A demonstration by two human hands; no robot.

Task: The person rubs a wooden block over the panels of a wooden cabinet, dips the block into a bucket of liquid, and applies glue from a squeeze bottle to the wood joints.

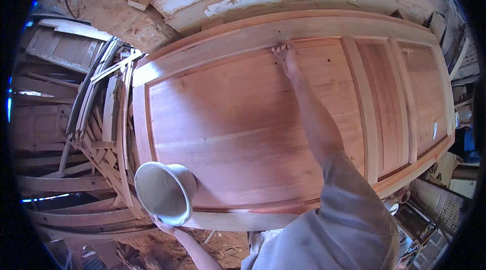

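My right hand (284, 53) is stretched out, fingers pressed to the far groove of the door (238, 118) lying flat before me; can't tell if they pinch anything. My left hand (164, 227) grips a white bucket (164, 191) at the door's near-left corner.

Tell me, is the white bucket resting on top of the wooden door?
No, the left hand holds the white bucket up beside the near edge of the wooden door, not set on it.
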